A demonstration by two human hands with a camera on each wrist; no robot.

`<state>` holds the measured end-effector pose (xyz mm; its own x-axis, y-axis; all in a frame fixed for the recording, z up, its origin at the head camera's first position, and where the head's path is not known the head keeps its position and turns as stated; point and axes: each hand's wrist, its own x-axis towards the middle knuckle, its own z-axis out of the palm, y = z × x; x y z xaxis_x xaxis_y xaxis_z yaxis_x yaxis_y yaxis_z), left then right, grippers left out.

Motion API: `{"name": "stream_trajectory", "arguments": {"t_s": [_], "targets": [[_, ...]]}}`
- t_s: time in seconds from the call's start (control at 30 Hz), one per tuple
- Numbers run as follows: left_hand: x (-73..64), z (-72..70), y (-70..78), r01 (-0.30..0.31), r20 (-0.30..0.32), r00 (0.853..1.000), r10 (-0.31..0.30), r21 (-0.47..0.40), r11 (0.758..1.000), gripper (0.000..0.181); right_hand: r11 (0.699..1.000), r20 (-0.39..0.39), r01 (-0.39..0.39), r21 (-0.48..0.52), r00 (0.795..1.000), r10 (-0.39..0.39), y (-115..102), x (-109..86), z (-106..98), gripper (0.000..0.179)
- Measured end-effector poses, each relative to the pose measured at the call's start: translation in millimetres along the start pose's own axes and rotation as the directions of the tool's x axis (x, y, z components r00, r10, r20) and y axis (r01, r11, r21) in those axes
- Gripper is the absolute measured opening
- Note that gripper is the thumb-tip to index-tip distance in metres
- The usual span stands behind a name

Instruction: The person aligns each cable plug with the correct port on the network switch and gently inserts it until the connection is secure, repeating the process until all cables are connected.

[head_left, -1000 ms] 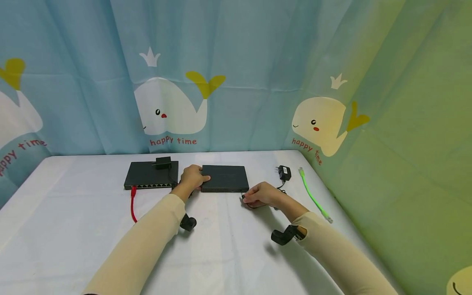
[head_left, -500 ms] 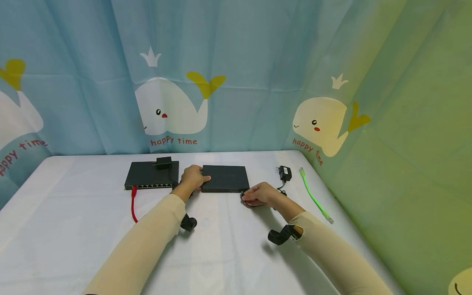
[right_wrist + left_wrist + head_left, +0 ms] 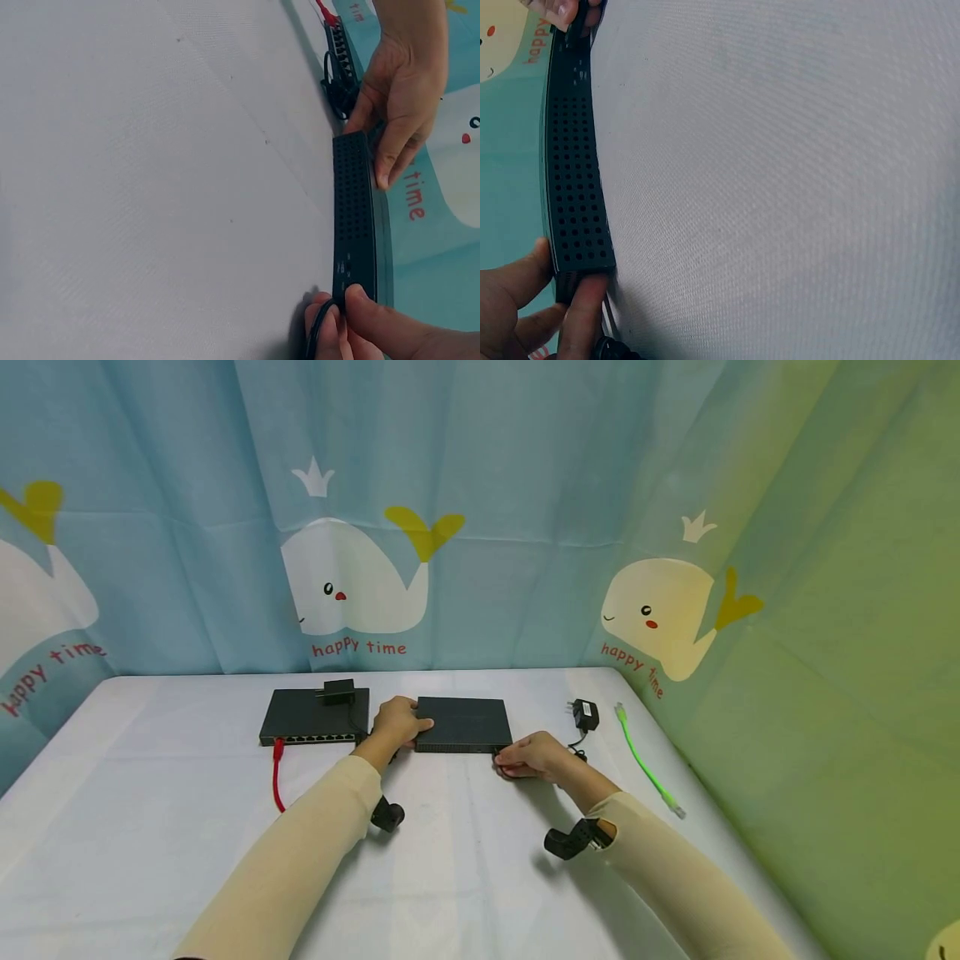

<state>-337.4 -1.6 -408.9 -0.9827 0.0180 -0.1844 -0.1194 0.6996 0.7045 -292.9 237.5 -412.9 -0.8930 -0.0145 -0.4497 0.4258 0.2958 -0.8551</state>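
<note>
A black box [image 3: 465, 723] is placed flat on the white counter [image 3: 442, 877], near its far edge. Its left end is gripped by the left hand [image 3: 395, 722]: the thumb is laid on the top, and the fingers are set against the end side. By the right hand [image 3: 534, 756] a small black plug [image 3: 576, 30] is pinched between thumb and fingers, and it is held at the front face of the box, close to the right end. Whether the plug is fully inserted cannot be told, because its tip is covered. The hands are kept apart, one at each end of the box. A row pattern of small holes is seen in the front face. From the plug a thin black cord [image 3: 316, 328] is led away under the right hand.

To the right, a black power adapter [image 3: 586, 715] is laid on the counter, and beside it a green cable [image 3: 645, 762] is stretched towards the near side. To the left, a second black box [image 3: 288, 714] is seen, with another adapter [image 3: 340, 692] resting on its top. A red cable [image 3: 276, 777] is plugged into its front row of ports; the far end is hidden by the left sleeve [image 3: 292, 860].
</note>
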Motion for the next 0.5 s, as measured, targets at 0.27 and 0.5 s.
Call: {"name": "stream_trajectory", "arguments": {"t_s": [0.27,0.5], "targets": [[1.7,0.8,-0.9,-0.004,0.001,1.0,0.004,0.002,1.0,0.06,0.999,-0.023,0.049,0.017,0.999,-0.049,3.0,-6.4,1.8,0.031],[2.4,0.8,-1.4,0.006,0.007,1.0,-0.006,-0.012,1.0,0.06,0.998,-0.098,0.055,0.035,0.994,-0.051,5.1,-10.4,7.9,0.029]]}}
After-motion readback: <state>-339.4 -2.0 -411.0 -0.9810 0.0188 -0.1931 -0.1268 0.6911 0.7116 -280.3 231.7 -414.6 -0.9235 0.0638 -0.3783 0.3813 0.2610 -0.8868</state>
